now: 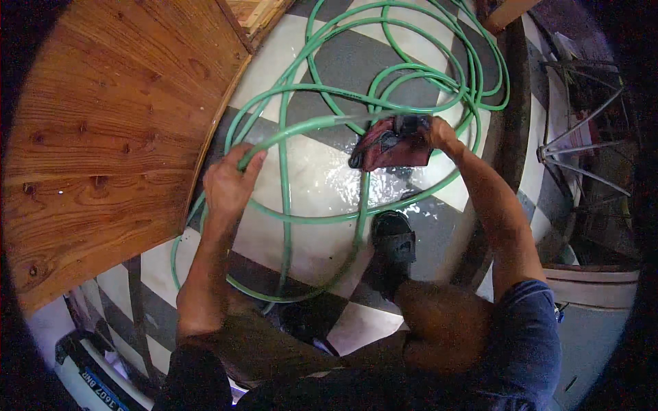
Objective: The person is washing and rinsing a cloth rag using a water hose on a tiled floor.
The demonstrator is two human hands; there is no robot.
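Observation:
My left hand [229,179] is closed round a green hose [301,129] near its end. Clear water streams from the hose to the right, onto a wet, dark red and black item [401,149] that looks like fabric with black straps; its exact kind I cannot make out. My right hand [443,133] grips the item's right edge and keeps it above the wet floor. The rest of the hose lies in wide loops under and beyond both hands.
Black and white checkered floor tiles [308,175] are wet below the item. My sandaled foot [394,236] stands close by. A wooden panel [116,137] fills the left side. At the right are a dark raised edge [507,144] and a metal frame [548,152].

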